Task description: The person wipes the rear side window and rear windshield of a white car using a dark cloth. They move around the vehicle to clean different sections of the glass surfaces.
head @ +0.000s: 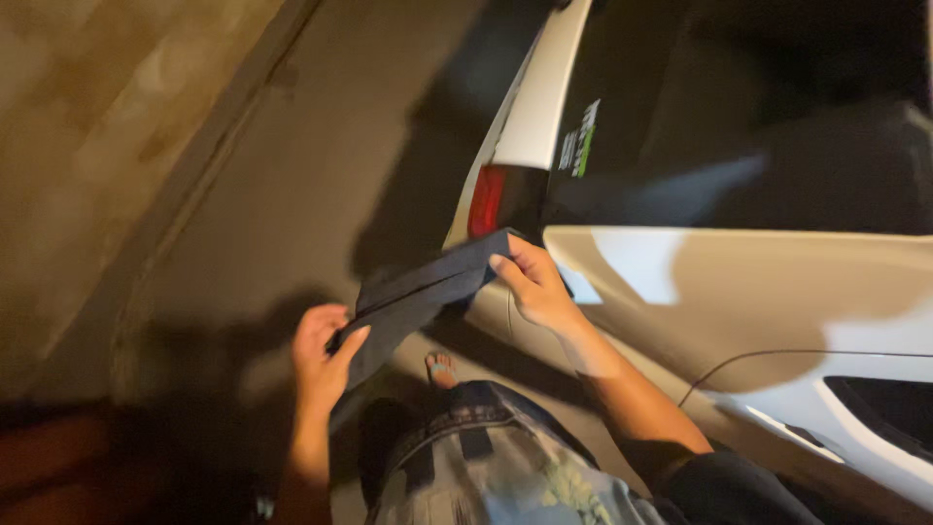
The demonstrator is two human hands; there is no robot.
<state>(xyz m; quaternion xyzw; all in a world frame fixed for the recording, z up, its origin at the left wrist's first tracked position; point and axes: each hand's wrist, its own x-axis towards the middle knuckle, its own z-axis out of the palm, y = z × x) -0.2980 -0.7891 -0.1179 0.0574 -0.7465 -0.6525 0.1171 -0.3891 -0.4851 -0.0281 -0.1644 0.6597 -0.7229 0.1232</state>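
While both hands pinch the dark folded cloth (418, 297), it stretches between them just beside the white car's (739, 282) rear corner, below the red tail light (486, 199). Its long axis runs from the left hand (321, 355), low and away from the car, up to the right hand (533, 282), which seems to touch the bodywork.

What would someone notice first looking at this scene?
At centre, both hands stretch a dark folded cloth between them: the left hand grips its lower end, the right hand its upper end. Right behind stands a white car, its red tail light just above the cloth.
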